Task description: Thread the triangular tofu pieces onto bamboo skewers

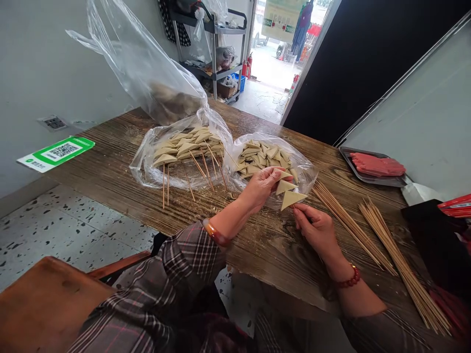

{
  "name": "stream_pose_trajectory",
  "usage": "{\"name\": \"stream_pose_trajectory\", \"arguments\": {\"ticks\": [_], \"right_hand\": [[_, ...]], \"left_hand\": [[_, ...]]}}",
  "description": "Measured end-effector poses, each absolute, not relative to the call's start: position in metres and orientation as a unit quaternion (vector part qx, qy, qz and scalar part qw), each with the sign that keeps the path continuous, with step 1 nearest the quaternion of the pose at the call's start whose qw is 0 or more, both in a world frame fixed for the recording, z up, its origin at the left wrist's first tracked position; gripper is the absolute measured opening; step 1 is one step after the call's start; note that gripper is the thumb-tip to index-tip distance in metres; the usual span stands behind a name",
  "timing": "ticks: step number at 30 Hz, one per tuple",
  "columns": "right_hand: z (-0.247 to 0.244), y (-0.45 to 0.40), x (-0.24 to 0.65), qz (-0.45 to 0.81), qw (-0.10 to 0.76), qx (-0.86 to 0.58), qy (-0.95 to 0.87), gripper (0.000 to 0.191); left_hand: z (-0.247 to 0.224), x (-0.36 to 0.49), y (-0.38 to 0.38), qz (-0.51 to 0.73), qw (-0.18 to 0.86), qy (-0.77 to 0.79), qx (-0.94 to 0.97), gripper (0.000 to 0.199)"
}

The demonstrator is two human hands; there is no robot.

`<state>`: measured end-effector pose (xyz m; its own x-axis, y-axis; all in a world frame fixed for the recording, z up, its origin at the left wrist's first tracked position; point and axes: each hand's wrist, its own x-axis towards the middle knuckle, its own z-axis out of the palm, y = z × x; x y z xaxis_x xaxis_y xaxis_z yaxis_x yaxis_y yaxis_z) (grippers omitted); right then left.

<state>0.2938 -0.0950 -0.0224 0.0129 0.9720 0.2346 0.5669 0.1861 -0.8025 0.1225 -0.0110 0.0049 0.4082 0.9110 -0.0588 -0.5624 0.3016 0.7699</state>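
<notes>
My left hand (262,187) pinches a pale beige triangular slice (282,174), which looks like dried tofu, over the edge of the right plastic bag. My right hand (317,229) grips the lower end of a thin wooden skewer, largely hidden by the fingers and slices. Two more triangular slices (293,198) sit one above the other on that skewer, between both hands. Just behind is an opened clear bag (303,171) of loose triangular slices (263,154). A second bag to the left holds filled skewers, their slices (191,143) piled inside and bare sticks (164,186) pointing toward me.
Two bundles of bare skewers (353,228) lie right of my right hand. Beyond them is a dark tray (344,154) with reddish-pink food (379,164). A tall plastic bag (143,63) stands at back left. A QR-code card (61,151) is at the table's left edge.
</notes>
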Motion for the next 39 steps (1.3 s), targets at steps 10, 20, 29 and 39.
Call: {"name": "stream_pose_trajectory", "arguments": {"ticks": [10,20,29,39], "right_hand": [[-0.019,-0.097,0.291,0.237,0.401,-0.584,-0.664,0.027],[-0.019,-0.096,0.290,0.294,0.397,-0.589,-0.639,0.030],[-0.020,-0.092,0.287,0.362,0.422,-0.580,-0.596,0.033],[-0.018,-0.085,0.279,0.384,0.444,-0.565,-0.580,0.035]], "left_hand": [[0.006,0.123,-0.014,0.476,0.767,0.234,0.361,0.028],[0.009,0.122,-0.016,0.467,0.757,0.234,0.393,0.023],[0.006,0.124,-0.013,0.464,0.764,0.235,0.382,0.025],[0.009,0.123,-0.012,0.468,0.761,0.239,0.380,0.030]]}}
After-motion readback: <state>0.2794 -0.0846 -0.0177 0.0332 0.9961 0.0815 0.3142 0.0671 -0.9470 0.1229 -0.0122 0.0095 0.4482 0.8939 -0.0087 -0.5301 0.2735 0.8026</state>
